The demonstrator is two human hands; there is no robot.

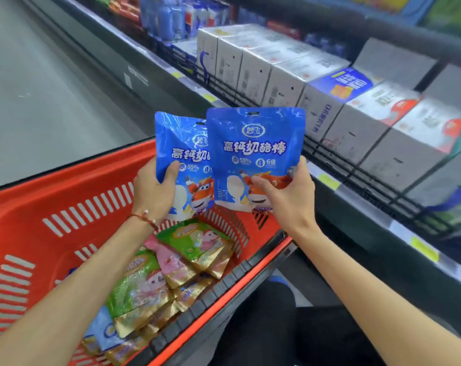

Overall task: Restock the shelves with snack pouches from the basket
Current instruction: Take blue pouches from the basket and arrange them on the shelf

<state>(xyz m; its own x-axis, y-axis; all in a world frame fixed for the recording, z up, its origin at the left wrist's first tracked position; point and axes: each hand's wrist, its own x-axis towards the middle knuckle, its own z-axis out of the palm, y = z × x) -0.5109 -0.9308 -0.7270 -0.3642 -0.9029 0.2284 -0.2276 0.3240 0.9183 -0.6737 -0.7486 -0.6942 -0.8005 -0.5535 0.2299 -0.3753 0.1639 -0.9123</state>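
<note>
I hold two blue snack pouches upright above the red basket (39, 207). My left hand (152, 191) grips the left blue pouch (181, 143) by its lower left side, thumb on its front. My right hand (284, 199) grips the right blue pouch (255, 149) at its lower right, and this pouch overlaps the left one's right edge. Several green, pink and gold pouches (171, 268) lie in the basket's near right corner. The shelf (329, 180) runs along the right.
White and grey cartons (271, 72) fill the shelf behind a black wire rail (356, 170). A blue carton (342, 83) lies on top of them. Blue bottles (168, 19) stand farther back. Yellow price tags (328, 180) line the shelf edge. Grey aisle floor (39, 88) lies to the left.
</note>
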